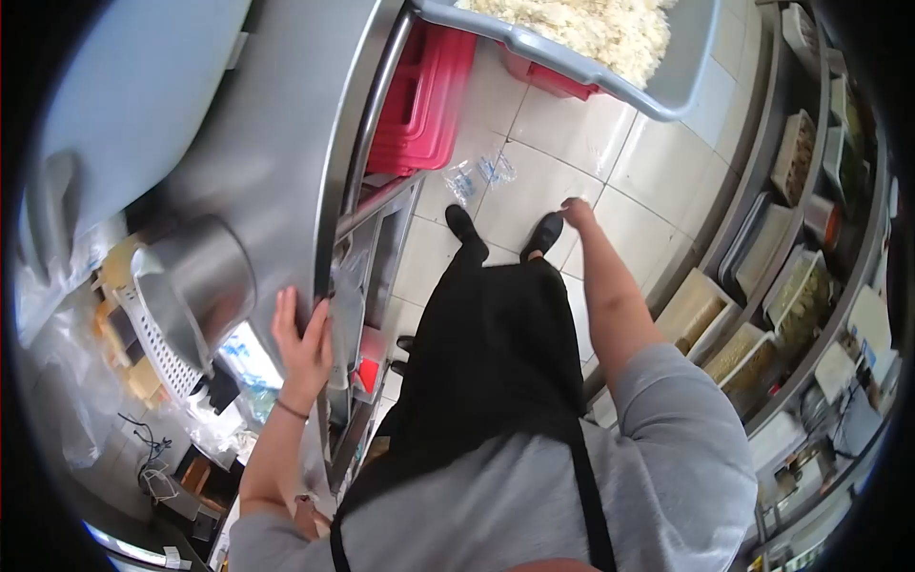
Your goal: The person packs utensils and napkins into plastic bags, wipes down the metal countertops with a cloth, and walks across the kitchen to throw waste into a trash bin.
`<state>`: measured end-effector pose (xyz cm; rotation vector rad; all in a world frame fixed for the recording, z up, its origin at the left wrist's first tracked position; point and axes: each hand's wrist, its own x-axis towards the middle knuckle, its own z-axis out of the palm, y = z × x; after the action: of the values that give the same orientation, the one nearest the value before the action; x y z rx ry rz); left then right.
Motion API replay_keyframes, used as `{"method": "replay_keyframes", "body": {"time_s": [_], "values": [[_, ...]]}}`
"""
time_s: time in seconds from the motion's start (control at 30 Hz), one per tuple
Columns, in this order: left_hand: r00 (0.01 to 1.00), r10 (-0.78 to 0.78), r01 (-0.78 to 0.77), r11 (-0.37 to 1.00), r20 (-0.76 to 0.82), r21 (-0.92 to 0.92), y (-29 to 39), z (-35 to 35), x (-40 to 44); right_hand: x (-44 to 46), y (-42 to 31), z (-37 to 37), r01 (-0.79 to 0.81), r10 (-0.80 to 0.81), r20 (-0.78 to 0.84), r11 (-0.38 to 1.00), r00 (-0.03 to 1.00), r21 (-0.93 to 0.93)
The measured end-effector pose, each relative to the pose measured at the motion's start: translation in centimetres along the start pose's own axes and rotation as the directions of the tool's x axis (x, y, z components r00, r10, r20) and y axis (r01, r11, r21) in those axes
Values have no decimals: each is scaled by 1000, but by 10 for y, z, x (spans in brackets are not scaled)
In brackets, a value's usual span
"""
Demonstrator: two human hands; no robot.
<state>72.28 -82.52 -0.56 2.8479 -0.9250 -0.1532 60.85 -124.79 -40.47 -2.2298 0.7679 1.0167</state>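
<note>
My left hand point(303, 345) rests at the edge of the steel counter point(286, 143), its fingers spread and holding nothing. Close beside it, a shiny metal pot point(214, 272) lies tilted near a white perforated basket point(157, 343). A clear plastic package point(250, 367) with blue print is just below the pot. On the other side, my right hand point(576, 212) hangs low over the tiled floor, above one of my black shoes point(543, 234). Its fingers point away and are mostly hidden; nothing shows in it.
A grey tub point(534, 43) of pale shredded food stands ahead, by a pink plastic crate point(419, 105). Clear plastic scraps point(481, 176) lie on the floor. Shelves at right hold food containers point(701, 310). Clear bags point(76, 381) lie at left.
</note>
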Motion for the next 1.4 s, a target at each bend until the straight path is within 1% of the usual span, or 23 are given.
{"method": "replay_keyframes", "body": {"time_s": [0.07,0.13,0.23,0.43,0.53,0.6,0.63,0.67,0.7,0.73,0.77,0.8,0.83,0.87,0.9,0.97,1.0,1.03,1.1,1.17,1.3,1.37,1.4], "values": [[1000,8,-9,1000,7,26,-3,3,-4,29,-5,31,1,12,108,994,994,-111],[1000,0,-2,998,27,58,-4,3,-5,61,-15,61,-28,32,22,984,999,-176],[994,34,-45,993,106,112,-7,1,-7,77,-33,90,52,-53,-7,992,999,-117],[982,2,-28,990,188,136,-15,-4,-22,145,-49,167,56,-44,131,995,990,-88],[982,-21,-16,981,186,196,-19,-11,-44,189,-49,218,13,-14,76,1000,997,12],[966,-179,153,977,187,147,-26,-22,-82,217,-54,236,-4,5,-33,1000,999,20],[965,-178,148,976,194,158,-29,-26,-85,234,-54,241,10,-9,-36,1000,999,23],[955,51,-183,877,293,445,-4,-7,-12,250,-51,244,-8,8,-7,999,1000,39],[958,44,-176,871,284,459,-9,-10,-28,268,-49,244,-23,22,21,998,1000,53],[971,-86,13,951,222,310,-14,-19,-59,285,-44,246,104,-99,94,993,991,-50],[957,-224,201,970,187,134,-16,-23,-76,312,-38,269,115,-110,92,992,990,-53],[955,-230,208,969,186,133,-17,-22,-70,341,-28,308,120,-140,139,983,980,142],[962,38,-127,939,271,319,-19,-21,-55,354,-21,330,106,-173,179,937,968,332],[874,276,-448,776,401,444,-20,-21,-43,340,-39,338,156,-219,196,943,956,294],[873,277,-448,779,401,438,-19,-18,-34,323,-58,343,207,-264,211,944,941,257],[905,246,-405,745,346,531,-13,-9,-26,299,-78,365,361,-454,137,829,880,427],[926,-120,-34,917,357,396,-31,-36,-76,264,-92,349,237,-350,195,866,916,440],[961,-156,101,966,227,238,-22,-23,-71,225,-100,331,111,-244,252,887,936,448],[978,-54,18,985,203,174,-17,-10,-42,171,-89,301,149,-270,238,892,933,427],[996,-9,-4,990,93,141,-15,0,-26,122,-69,251,-85,-47,214,821,976,564],[997,-41,36,996,59,82,-2,2,-12,63,11,129,227,-177,-266,958,948,173],[999,-32,32,999,15,32,5,-1,-5,38,59,54,-12,13,-177,1000,984,10],[999,-46,46,999,21,-11,11,-7,-1,13,91,20,-25,36,-270,999,962,45]]}}
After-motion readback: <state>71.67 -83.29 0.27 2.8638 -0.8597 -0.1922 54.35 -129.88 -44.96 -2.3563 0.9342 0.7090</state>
